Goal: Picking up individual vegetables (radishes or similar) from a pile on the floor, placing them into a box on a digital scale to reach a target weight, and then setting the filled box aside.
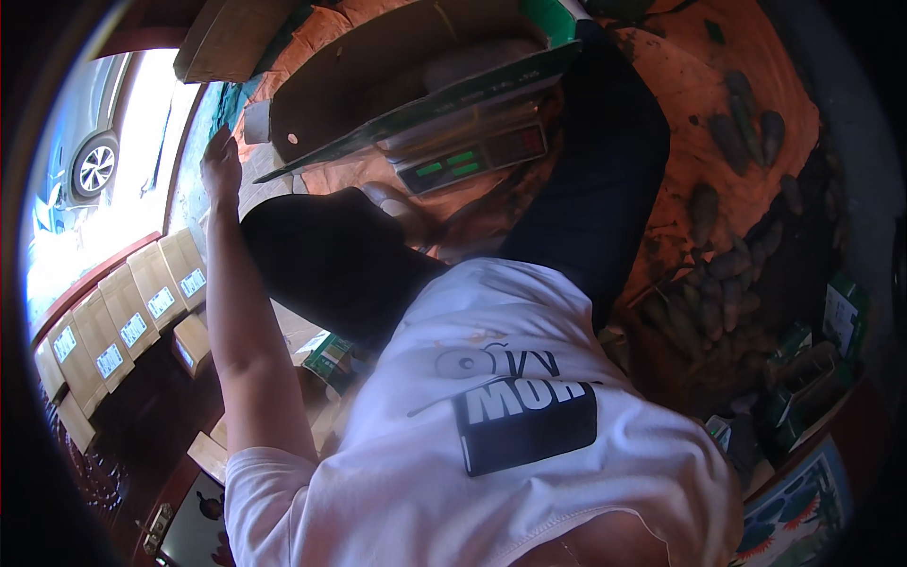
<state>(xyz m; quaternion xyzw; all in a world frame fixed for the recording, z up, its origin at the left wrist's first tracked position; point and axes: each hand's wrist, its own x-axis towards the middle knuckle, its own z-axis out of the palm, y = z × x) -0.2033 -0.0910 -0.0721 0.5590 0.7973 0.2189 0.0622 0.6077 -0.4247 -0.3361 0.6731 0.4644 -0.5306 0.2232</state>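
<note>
My left hand (222, 168) is raised at the far left, beside the left end of an open cardboard box (425, 111). Its fingers look bent and close together; whatever they hold, if anything, is hidden. The box has a green printed side and rests tilted over a digital scale (472, 159) with lit green displays. Inside it, dim brownish shapes (482, 62) show, too dark to name. No part of my right hand is in sight. My dark-trousered legs (605, 170) are spread on either side of the scale.
Long brown tubers (727, 283) lie heaped on an orange sheet (661, 236) at the right. Sealed cartons (128, 307) with white labels stand in a row at the left. Green boxes (812, 387) sit at the lower right. A car (90, 142) shows outside the bright doorway.
</note>
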